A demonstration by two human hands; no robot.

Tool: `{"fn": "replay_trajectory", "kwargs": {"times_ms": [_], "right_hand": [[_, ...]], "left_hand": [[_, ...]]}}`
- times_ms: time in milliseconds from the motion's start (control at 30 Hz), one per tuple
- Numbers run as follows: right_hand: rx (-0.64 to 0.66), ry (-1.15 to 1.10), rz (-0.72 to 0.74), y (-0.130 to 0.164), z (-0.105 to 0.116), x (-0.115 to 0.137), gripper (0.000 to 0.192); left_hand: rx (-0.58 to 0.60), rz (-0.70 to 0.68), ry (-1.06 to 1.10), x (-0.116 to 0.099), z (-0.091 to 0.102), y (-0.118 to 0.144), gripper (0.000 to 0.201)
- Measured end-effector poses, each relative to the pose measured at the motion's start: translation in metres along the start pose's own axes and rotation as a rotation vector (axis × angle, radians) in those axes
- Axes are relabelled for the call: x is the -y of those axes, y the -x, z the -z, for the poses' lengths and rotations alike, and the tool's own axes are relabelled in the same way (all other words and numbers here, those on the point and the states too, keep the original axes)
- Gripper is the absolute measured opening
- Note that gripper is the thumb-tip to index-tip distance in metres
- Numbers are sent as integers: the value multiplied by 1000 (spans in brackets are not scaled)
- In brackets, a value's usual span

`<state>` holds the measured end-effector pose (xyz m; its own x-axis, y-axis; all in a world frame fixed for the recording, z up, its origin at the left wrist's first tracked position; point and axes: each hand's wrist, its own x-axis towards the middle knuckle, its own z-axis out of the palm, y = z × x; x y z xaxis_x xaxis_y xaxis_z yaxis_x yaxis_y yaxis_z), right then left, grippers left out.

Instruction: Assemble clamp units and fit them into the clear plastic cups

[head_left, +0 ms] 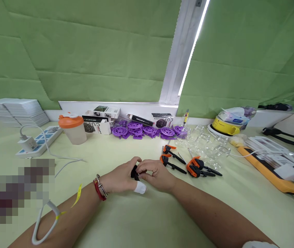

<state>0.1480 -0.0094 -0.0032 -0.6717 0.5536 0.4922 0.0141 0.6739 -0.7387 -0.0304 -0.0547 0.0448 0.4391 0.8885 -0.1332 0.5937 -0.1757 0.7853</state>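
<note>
together, both hands [119, 178] [160, 176] on a black part [134, 173]

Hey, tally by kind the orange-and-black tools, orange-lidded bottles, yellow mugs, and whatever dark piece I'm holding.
Orange-and-black tools: 4
Orange-lidded bottle: 1
Yellow mug: 1
Dark piece, partly hidden: 1
Total: 7

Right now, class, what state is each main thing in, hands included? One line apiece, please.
Left hand: holding the black piece.
Right hand: fingertips at that piece, grip partly hidden.
Black piece: held, partly covered.
Bottle: upright, orange lid on.
White power strip: charger plugged in.
Purple parts: heaped together.
Orange-and-black tools: lying down.
Yellow cup: tissue pack on top.
White panels: stacked.
Clear vessels: clustered.
</note>
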Motion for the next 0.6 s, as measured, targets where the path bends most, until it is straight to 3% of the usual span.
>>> {"fn": "replay_trajectory", "kwargs": {"times_ms": [300,600], "right_hand": [[-2,14,-11,2,1,3,8],[-39,-89,-99,0,4,4,12]], "left_hand": [[19,-74,-22,0,1,1,65],[-83,-130,-131,3,-1,0,67]]}}
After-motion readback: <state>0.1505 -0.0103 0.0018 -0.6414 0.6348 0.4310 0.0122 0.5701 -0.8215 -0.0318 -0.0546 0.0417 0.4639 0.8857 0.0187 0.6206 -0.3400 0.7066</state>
